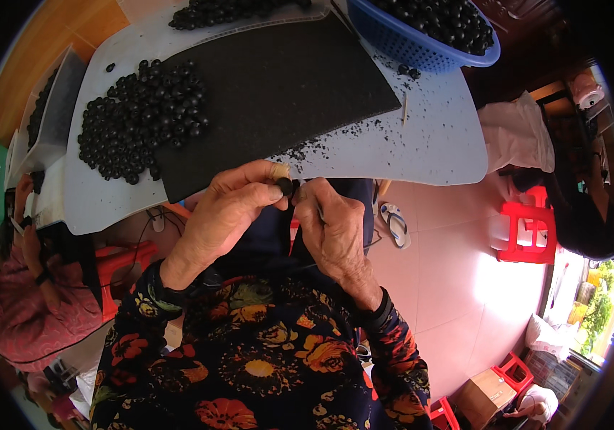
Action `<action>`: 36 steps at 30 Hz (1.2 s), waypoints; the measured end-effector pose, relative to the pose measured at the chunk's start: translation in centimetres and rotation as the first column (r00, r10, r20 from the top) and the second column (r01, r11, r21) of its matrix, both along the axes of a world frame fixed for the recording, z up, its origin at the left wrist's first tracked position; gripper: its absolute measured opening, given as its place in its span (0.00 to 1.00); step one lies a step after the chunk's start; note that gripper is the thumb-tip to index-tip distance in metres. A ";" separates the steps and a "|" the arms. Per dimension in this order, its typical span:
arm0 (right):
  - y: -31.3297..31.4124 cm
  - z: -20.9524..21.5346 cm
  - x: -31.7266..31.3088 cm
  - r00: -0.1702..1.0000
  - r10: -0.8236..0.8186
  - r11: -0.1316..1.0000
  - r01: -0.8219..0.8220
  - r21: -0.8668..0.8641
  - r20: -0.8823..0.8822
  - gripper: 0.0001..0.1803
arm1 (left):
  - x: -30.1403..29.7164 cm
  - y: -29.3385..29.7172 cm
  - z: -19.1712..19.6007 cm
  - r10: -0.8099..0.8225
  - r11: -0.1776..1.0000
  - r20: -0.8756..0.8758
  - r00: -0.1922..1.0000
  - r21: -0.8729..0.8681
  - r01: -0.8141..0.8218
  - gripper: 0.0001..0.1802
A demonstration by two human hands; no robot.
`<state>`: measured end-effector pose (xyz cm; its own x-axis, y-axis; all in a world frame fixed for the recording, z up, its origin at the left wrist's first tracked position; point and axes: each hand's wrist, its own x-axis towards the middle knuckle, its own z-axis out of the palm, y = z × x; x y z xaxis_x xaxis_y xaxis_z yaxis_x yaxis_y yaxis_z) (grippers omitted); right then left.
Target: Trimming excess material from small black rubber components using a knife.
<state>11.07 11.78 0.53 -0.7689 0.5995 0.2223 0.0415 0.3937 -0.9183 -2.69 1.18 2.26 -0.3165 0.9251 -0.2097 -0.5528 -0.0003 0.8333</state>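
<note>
Head view: a small, round, black bead-like piece (284, 188) is clamped between thumb and fingers of the left hand (224, 208) beside the pale table (439, 154); what the curled right hand (336, 233) grips, I cannot tell.

Flip-flop (397, 228) (pale, dark straps) on pink floor (439, 261), red stool (529, 254) and cardboard box (485, 398) farther right.

Black pieces (146, 115), black mat (285, 79), blue basket (411, 51), pale-blue tabletop (447, 143), dark red-and-yellow floral shirt (271, 369)
</note>
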 end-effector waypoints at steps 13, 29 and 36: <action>0.3 -0.1 0.6 0.991 0.049 0.966 -0.079 0.247 0.125 0.11 | 0.3 0.1 0.4 -0.065 0.998 -0.022 0.998 -0.016 0.065 0.14; 0.0 -0.7 0.9 0.994 0.023 0.971 -0.047 0.233 0.102 0.10 | 0.6 0.1 0.3 -0.093 0.994 -0.069 0.993 -0.072 0.088 0.15; -0.1 -0.5 1.1 0.997 0.010 0.970 -0.030 0.239 0.081 0.10 | 0.7 -0.1 0.2 -0.097 0.994 -0.095 0.991 -0.064 0.091 0.16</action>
<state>12.15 11.67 0.05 -0.8011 0.5202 0.2961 0.0999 0.6038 -0.7908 -2.00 1.13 2.48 -0.2503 0.9386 -0.2373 -0.4635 0.0990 0.8805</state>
